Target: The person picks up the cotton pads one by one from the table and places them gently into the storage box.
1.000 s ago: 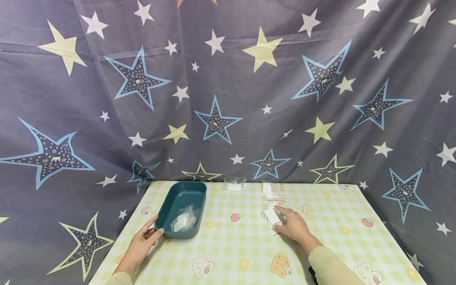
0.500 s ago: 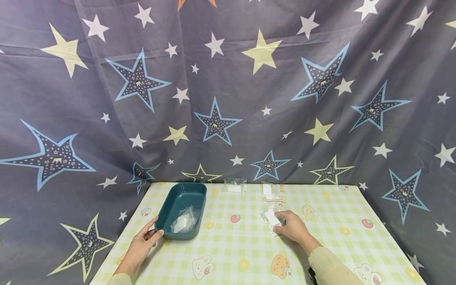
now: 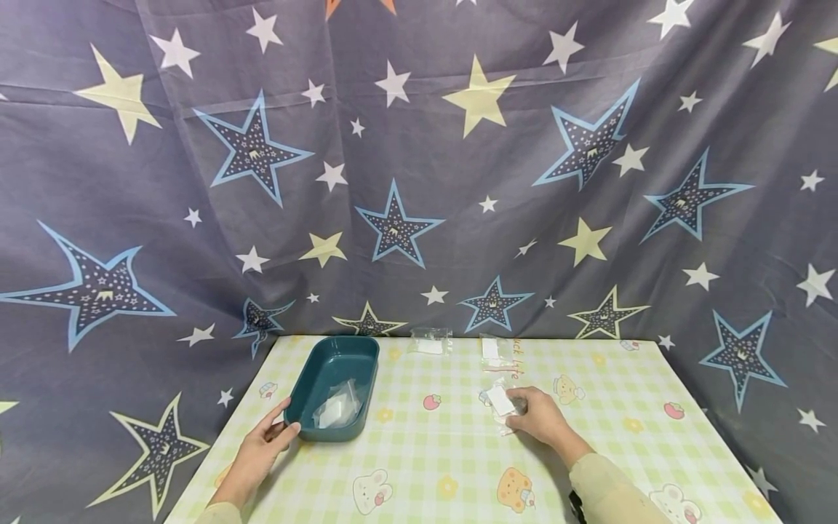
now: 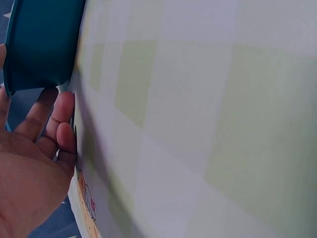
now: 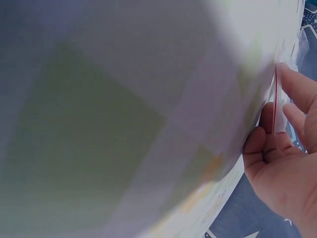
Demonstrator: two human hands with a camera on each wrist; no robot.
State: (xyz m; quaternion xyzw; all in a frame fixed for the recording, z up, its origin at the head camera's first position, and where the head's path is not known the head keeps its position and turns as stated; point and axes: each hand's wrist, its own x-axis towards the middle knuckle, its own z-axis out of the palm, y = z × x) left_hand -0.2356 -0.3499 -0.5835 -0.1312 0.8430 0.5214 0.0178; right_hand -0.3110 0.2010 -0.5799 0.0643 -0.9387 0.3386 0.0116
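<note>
My left hand (image 3: pixel 252 455) holds the near left corner of a dark teal rectangular box (image 3: pixel 332 434), thumb at its front and fingers along its left side. In the left wrist view, the box (image 4: pixel 44 44) stands above the curled fingers. Inside the box lie clear plastic bags with white contents (image 3: pixel 338 407). My right hand (image 3: pixel 540 418) pinches a small clear zip bag with a white piece in it (image 3: pixel 501 402), at the right of the table. The right wrist view shows the bag's red zip line (image 5: pixel 275 99) between thumb and fingers. What the white piece is, I cannot tell.
Two more clear bags with white pieces lie at the table's back: one in the middle (image 3: pixel 430 343), the other farther right (image 3: pixel 491 349). A green checked cloth (image 3: pixel 419 451) covers the table. Behind hangs a grey star-patterned curtain (image 3: pixel 419 145).
The bag under my right fingers has shifted slightly, with the hand nearly still. My left hand and the box have kept their place.
</note>
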